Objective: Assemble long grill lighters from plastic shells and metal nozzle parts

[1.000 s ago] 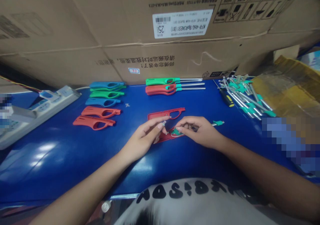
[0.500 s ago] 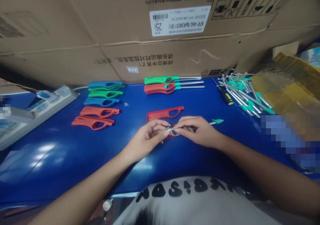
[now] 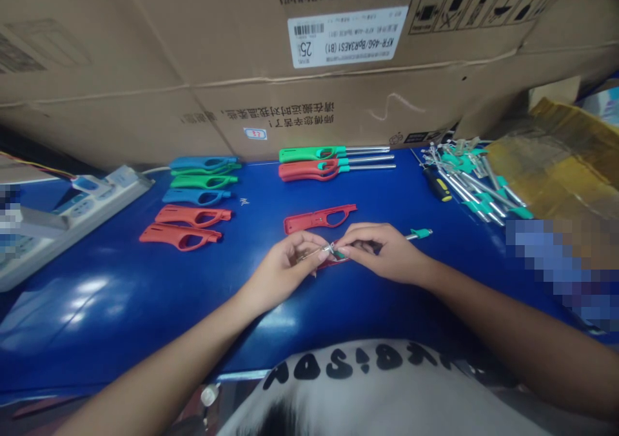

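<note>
My left hand (image 3: 294, 257) is closed, thumb and fingers pinching a clear lighter fuel tank (image 3: 305, 253) with a small shiny fitting at its right end. My right hand (image 3: 374, 247) meets it there, its thumb and forefinger pressed together on a small part that I cannot make out. Under both hands lies a red lighter shell half (image 3: 333, 263), mostly covered. Past my right hand a metal tube with a teal tip (image 3: 420, 233) sticks out. Just behind my hands rests another red shell half (image 3: 316, 220), its hollow side up.
Red, blue and green lighter shells (image 3: 181, 237) lie in a column at left, near a white power strip (image 3: 82, 209). Lighters with metal tubes (image 3: 309, 169) lie at the back before a cardboard box (image 3: 217, 120). At right are a screwdriver (image 3: 438, 186) and piled tube assemblies (image 3: 476, 188).
My right fingertips have shifted slightly upward at the fuel tank's fitting, showing a bit more of the red shell below. My left hand stays nearly still.
</note>
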`<action>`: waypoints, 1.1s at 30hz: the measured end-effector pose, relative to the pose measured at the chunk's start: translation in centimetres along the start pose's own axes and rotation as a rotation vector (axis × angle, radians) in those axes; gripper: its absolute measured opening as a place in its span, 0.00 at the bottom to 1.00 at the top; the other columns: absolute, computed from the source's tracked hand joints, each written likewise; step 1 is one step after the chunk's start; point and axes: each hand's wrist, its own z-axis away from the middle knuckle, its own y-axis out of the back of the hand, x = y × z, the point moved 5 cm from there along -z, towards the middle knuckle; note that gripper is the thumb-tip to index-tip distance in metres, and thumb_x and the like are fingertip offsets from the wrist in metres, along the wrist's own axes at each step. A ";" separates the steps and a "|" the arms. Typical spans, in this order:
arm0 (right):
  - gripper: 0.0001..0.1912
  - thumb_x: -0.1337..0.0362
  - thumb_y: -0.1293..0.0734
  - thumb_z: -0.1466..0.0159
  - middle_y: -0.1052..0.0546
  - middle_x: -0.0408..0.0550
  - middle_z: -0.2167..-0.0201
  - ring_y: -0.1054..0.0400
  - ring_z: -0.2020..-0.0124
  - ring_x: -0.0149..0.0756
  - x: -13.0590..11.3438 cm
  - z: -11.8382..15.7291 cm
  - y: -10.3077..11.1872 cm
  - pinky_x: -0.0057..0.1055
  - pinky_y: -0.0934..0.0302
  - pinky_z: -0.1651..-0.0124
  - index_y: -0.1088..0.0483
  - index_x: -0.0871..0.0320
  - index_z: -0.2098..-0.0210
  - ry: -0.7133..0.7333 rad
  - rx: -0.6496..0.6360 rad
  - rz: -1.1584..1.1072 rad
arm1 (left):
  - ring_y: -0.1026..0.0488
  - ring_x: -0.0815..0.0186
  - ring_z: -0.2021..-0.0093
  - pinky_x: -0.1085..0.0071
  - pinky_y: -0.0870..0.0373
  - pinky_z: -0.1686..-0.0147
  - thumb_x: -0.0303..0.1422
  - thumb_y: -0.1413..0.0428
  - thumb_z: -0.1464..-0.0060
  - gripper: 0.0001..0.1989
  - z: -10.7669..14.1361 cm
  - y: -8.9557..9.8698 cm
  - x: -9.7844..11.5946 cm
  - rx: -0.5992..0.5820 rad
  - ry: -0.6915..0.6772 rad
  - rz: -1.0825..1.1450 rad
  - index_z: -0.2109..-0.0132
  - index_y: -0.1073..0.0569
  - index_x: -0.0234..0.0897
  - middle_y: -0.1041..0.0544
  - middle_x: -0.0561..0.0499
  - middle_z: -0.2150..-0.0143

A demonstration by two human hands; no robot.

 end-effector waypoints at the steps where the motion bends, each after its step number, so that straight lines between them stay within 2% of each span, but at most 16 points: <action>1: 0.09 0.63 0.34 0.35 0.24 0.46 0.69 0.40 0.77 0.26 0.0 0.0 0.0 0.26 0.45 0.74 0.21 0.59 0.63 -0.007 0.000 0.000 | 0.24 0.65 0.63 0.73 0.30 0.67 0.41 0.36 0.44 0.16 0.0 0.0 0.0 -0.002 -0.003 -0.006 0.56 0.26 0.34 0.20 0.47 0.62; 13: 0.09 0.63 0.34 0.34 0.24 0.46 0.69 0.38 0.75 0.27 0.2 0.0 0.1 0.26 0.44 0.72 0.22 0.59 0.63 -0.052 0.000 0.006 | 0.25 0.67 0.63 0.72 0.29 0.66 0.40 0.37 0.43 0.14 0.0 0.0 0.0 -0.006 -0.021 -0.061 0.56 0.26 0.34 0.20 0.47 0.60; 25: 0.09 0.64 0.35 0.34 0.24 0.45 0.70 0.39 0.76 0.26 -0.1 0.0 0.0 0.26 0.46 0.73 0.23 0.59 0.64 -0.032 -0.010 0.017 | 0.25 0.67 0.64 0.73 0.30 0.66 0.39 0.37 0.43 0.14 0.0 0.0 0.1 -0.029 -0.018 -0.076 0.57 0.25 0.33 0.20 0.46 0.60; 33: 0.07 0.66 0.34 0.34 0.25 0.44 0.72 0.41 0.77 0.25 0.0 0.0 -0.4 0.26 0.48 0.74 0.24 0.59 0.65 -0.002 0.010 0.055 | 0.24 0.67 0.63 0.73 0.31 0.66 0.37 0.36 0.43 0.11 0.2 -0.2 0.0 -0.002 -0.023 -0.078 0.58 0.25 0.33 0.19 0.47 0.60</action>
